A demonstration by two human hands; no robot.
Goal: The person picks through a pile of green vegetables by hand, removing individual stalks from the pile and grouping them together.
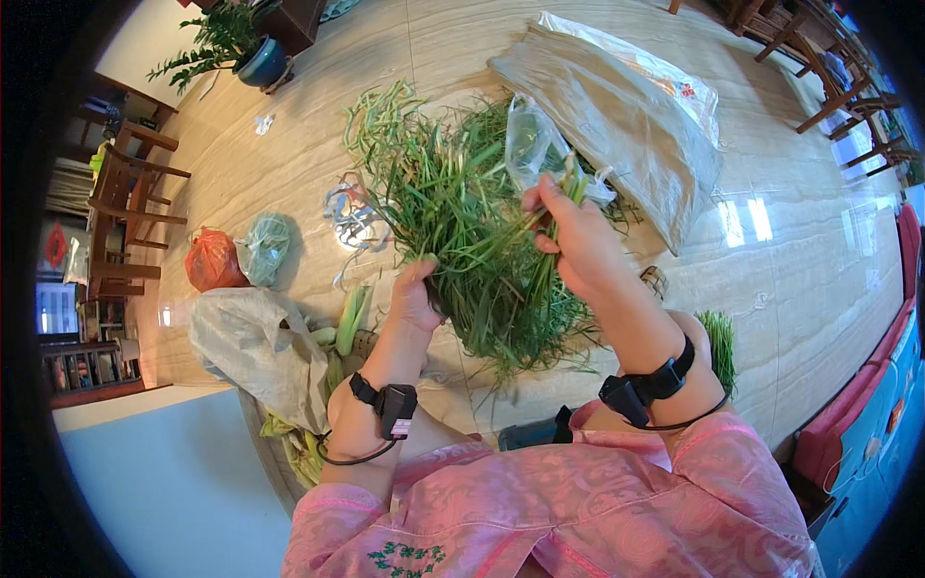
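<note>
A large loose heap of long green leafy stalks (pixel 448 195) lies on the tiled floor before me. My right hand (pixel 567 224) is closed on a bundle of thin green stems (pixel 545 271), whose leaves hang down to the left. At the heap's left side is my left hand (pixel 418 296), with the thumb against the hanging leaves; its fingers are partly hidden, so its hold cannot be told. A clear plastic bag (pixel 531 141) lies just beyond my right hand. Paler green stalks (pixel 386 115) form the far left end of the heap.
A grey-brown sheet (pixel 614 108) is spread at the upper right. To the left are a red bag (pixel 214 260), a greenish bag (pixel 266 249), a whitish sack (pixel 260 347) and tangled ties (pixel 354 209). Cut green stalks (pixel 715 350) stand at my right. A potted plant (pixel 261 63) is at the upper left.
</note>
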